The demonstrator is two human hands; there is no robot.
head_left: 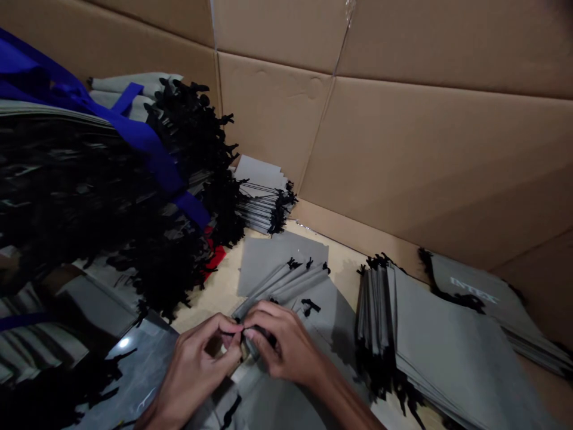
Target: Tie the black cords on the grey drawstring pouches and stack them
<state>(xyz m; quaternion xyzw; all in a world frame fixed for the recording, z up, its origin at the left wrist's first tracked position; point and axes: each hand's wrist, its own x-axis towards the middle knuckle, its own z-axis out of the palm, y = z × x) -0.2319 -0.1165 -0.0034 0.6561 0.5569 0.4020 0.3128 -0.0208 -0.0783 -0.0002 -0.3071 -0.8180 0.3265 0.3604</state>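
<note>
Grey fabric bags (pixel 329 304) with black cord ends (pixel 310 306) lie overlapped on the tabletop (pixel 344 263). Above them, the left hand (pixel 197 358) and the right hand (pixel 282 340) meet closely, both pinching a small dark piece (pixel 237 321), partly hidden. Rightward lies one grey stack (pixel 443 334); cardboard (pixel 425 167) rises behind.

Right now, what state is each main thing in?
Left hand: fingers pinched; grip contents unclear
Right hand: same, meeting the left
Grey fabric pieces: loosely fanned
Right stack: piled, black ends hanging
INTEX piece: print up
Blue strap: draped over left pile
Cardboard wall: upright, creased
</note>
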